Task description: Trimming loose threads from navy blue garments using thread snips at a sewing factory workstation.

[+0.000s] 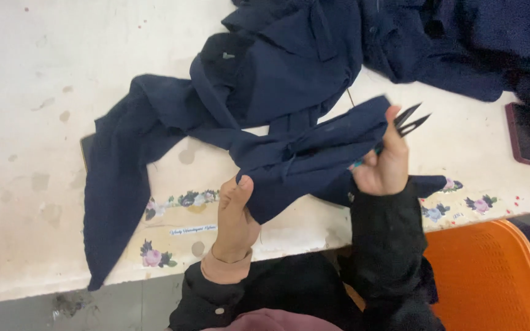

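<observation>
From where I watch, the worn white table point(44, 92) with its stained top fills the left of the view, and a long tail of the dark navy woven garment point(265, 92) hangs over it down toward the near edge, past a strip of small flower stickers point(185, 200). The garment lies bunched across the middle of the table, one folded edge lifted off the surface between both hands. My left hand point(235, 214), in a beige cuff under a black sleeve, has its fingers closed on the lower corner of that fold. To the right, my right hand point(384, 165) pinches the upper end of the same fold and also clasps a pair of small black thread snips point(411, 119), whose blades stand apart, pointing up and right. Further right, a dark maroon phone point(527, 135) lies flat on the table, and an orange plastic mesh crate point(492, 279) sits below the table edge.
</observation>
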